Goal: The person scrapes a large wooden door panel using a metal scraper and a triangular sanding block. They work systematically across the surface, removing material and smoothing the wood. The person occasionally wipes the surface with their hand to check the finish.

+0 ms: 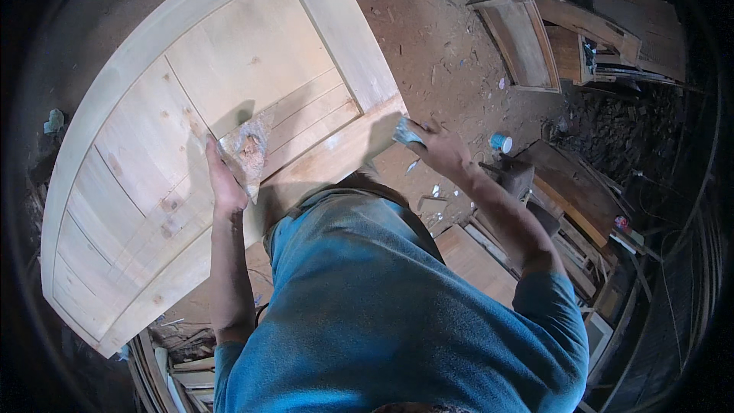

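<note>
Beneath the left hand (pixel 226 182), beside the right hand (pixel 443 149), lies 1 wooden panel (pixel 248 42).

The top edge crops the pale panelled wooden door (pixel 245 30); a paste-smeared triangular board (pixel 232 148) partly hides the left hand (pixel 226 183).

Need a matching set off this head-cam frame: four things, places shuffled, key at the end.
Things:
1. pale triangular sheet bearing a pinkish mound
2. crumpled bluish-white pad
3. large pale wooden panel with a curved edge
4. small round white-and-blue tub

Places:
A. on the brown littered floor, right of the right hand
B. in front of the blue short-sleeved shirt, spreading to the upper left
C. in the right hand's grip
D. held by the left hand

Pairs: 1-D, 2-C, 3-B, 4-A
</note>
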A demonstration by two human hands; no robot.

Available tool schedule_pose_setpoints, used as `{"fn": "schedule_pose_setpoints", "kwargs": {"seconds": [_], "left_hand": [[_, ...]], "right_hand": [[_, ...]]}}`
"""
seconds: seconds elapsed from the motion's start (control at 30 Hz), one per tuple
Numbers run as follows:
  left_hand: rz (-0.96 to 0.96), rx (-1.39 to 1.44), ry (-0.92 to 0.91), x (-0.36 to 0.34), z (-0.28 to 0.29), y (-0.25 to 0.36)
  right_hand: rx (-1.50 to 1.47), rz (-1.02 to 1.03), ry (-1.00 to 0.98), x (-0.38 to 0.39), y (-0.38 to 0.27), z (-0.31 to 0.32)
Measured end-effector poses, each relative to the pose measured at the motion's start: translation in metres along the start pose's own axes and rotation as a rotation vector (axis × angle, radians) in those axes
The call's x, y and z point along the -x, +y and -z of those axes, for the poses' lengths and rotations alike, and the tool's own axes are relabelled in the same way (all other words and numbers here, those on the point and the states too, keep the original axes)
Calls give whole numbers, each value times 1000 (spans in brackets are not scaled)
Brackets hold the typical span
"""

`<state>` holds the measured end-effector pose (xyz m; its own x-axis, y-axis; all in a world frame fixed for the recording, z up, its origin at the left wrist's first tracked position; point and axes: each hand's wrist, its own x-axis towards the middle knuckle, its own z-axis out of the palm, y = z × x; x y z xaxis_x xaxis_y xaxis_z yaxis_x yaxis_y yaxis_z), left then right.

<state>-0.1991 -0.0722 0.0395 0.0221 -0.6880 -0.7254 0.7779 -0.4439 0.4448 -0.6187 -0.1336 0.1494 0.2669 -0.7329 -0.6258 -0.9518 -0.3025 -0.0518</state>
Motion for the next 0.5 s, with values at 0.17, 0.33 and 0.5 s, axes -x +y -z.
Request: {"fn": "schedule_pose_setpoints", "kwargs": {"seconds": [0.17,0.33,0.5], "left_hand": [[27,-13,-40,-4,7,-1],[52,-50,20,0,4,3],[-18,-71,-46,7,-8,5]], "right_hand": [[299,108,-155,-27,10,9],[417,-5,-224,-32,21,8],[410,14,-187,-31,24,1]]}}
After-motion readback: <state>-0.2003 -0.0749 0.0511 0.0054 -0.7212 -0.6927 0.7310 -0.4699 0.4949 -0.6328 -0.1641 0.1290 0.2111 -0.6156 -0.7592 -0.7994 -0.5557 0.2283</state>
